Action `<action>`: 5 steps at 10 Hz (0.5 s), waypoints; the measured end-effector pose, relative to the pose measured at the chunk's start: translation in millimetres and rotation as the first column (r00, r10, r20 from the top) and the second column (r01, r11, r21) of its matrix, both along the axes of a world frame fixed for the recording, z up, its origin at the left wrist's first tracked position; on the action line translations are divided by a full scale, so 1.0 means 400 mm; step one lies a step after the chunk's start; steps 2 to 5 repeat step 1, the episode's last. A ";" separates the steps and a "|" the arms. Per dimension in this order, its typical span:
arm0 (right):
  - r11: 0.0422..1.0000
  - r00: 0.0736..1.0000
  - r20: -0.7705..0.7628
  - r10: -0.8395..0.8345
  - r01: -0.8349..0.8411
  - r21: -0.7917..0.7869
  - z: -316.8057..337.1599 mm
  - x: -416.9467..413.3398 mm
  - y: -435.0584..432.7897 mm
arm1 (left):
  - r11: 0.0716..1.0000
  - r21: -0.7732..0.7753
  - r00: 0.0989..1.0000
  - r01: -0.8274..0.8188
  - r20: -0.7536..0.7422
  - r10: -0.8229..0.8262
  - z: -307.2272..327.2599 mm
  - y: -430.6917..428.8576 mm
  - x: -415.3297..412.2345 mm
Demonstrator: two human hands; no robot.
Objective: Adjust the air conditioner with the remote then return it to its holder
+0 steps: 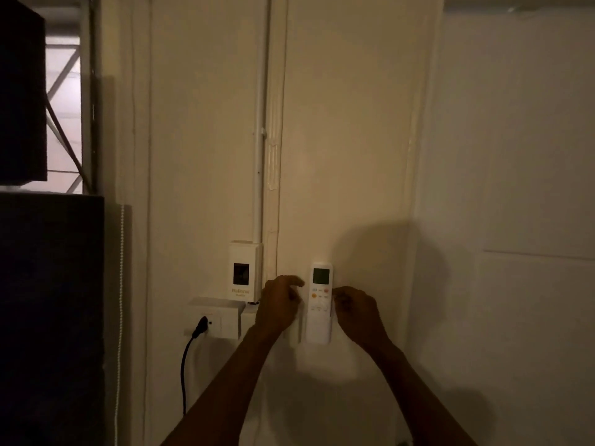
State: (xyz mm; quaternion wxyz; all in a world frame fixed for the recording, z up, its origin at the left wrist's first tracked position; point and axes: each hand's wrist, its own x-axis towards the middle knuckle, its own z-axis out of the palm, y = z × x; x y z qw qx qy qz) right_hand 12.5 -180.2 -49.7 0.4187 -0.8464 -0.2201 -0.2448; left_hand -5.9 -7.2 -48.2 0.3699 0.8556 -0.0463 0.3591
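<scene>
The white air conditioner remote (319, 304) stands upright against the cream wall, with its small screen at the top and coloured buttons below it. Its lower part sits in a white wall holder (297, 333), whose edge shows just left of it. My left hand (279, 305) is close to the remote's left side with fingers loosely curled, and a small gap separates them from it. My right hand (355, 312) is at the remote's right edge, fingertips pinched against it at button height. The air conditioner itself is out of view.
A white breaker box (243, 270) with a dark window hangs left of the remote. Below it is a socket plate (216, 318) with a black plug and cable (185, 362). A conduit (259, 156) runs up the wall. Dark furniture (48, 300) fills the left side.
</scene>
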 end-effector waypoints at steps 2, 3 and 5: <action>0.996 0.995 0.059 -0.079 0.082 -0.046 0.025 -0.006 -0.031 | 0.998 0.051 0.999 -0.028 -0.016 0.029 0.052 0.036 -0.038; 0.996 0.995 0.059 -0.079 0.082 -0.046 0.025 -0.006 -0.031 | 0.998 0.051 0.999 -0.028 -0.016 0.029 0.052 0.036 -0.038; 0.996 0.995 0.059 -0.079 0.082 -0.046 0.025 -0.006 -0.031 | 0.998 0.051 0.999 -0.028 -0.016 0.029 0.052 0.036 -0.038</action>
